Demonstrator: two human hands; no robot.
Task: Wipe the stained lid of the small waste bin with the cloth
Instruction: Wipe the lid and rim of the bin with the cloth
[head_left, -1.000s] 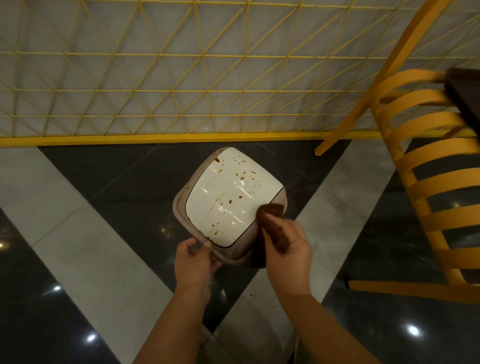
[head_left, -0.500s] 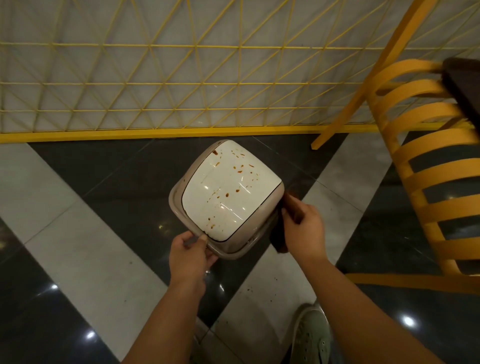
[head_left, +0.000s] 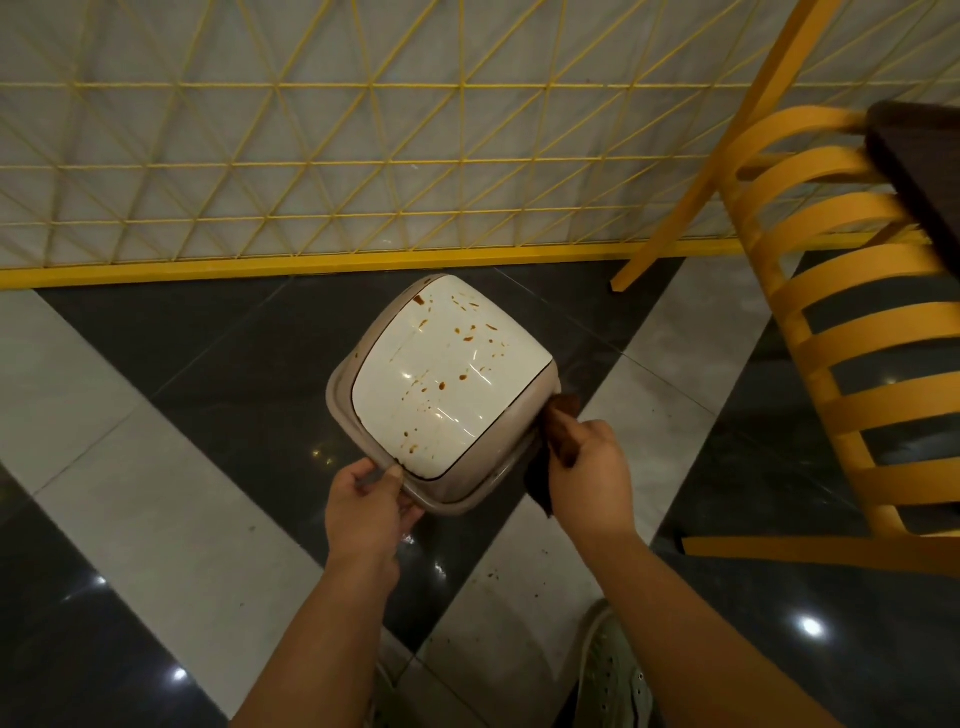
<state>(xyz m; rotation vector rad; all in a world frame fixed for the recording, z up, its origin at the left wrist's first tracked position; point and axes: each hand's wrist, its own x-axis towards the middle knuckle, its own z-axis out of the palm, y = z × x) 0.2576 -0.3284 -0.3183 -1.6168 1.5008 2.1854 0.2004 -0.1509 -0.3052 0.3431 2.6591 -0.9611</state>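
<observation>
The left hand (head_left: 368, 499) pinches the near corner rim of the small beige plastic waste bin (head_left: 498, 483), thumb on top, steadying it on the dark-and-grey tiled floor (head_left: 156, 467). The right hand (head_left: 589, 467) grips a bunched dark brown cloth (head_left: 558, 434) against the bin's side edge, just beyond its knuckles. A second ago that cloth sat on the near right corner of the glossy white rounded-square lid (head_left: 447, 379); since then it has slid off the lid face to the rim, so little of the stained area has been covered and the wiping seems barely begun. The lid lies between and beyond both hands, closed, and scattered with reddish-brown drops, thickest toward its far side and middle, with a smear near the left thumb. A yellow slatted chair (head_left: 852, 332) stands well beyond the right hand.
</observation>
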